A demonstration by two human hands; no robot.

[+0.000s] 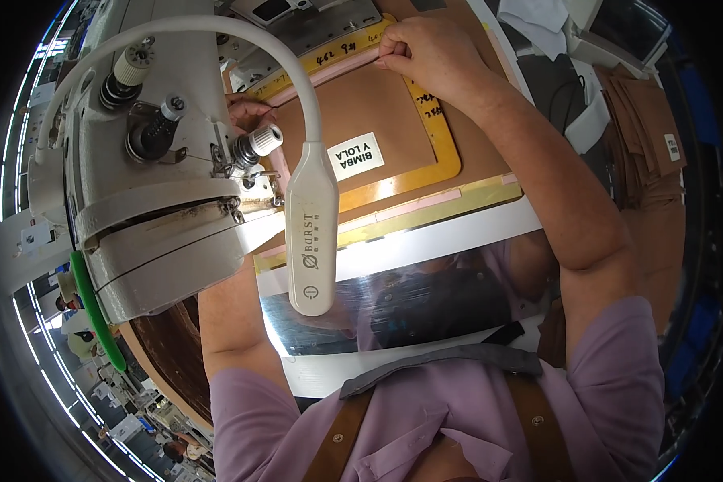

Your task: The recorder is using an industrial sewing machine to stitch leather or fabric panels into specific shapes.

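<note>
Matt brown template [377,112], glossy metal plate [426,289]

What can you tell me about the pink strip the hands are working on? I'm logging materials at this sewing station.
The pink strip is a narrow, soft-looking band, pale pink, lying along the upper edge of a brown panel framed by a yellow template. It runs diagonally from the sewing machine toward the upper right. The right hand pinches its far end; the left hand rests near its machine end, partly hidden.

A glossy white sewing table [458,241] carries a brown template board [394,128] with yellow border, lying beside the sewing machine [153,185] at its left edge.
</note>
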